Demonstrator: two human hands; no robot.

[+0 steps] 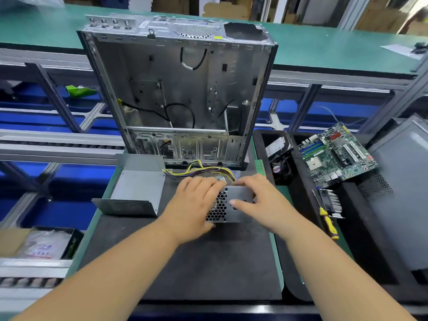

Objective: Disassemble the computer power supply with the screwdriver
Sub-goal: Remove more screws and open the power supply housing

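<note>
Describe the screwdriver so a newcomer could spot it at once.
Start at the open computer case standing on the bench, then look right to the black tray holding the green motherboard. The screwdriver lies on that tray near the motherboard, beside a finned metal part. Its yellow handle sets it apart.

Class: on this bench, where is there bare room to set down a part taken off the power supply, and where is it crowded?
Free: the black mat between the forearms, below the power supply. Crowded: beyond the supply, where its wires meet the case; left, the cover; right, the tray holding the motherboard and screwdriver.
</note>
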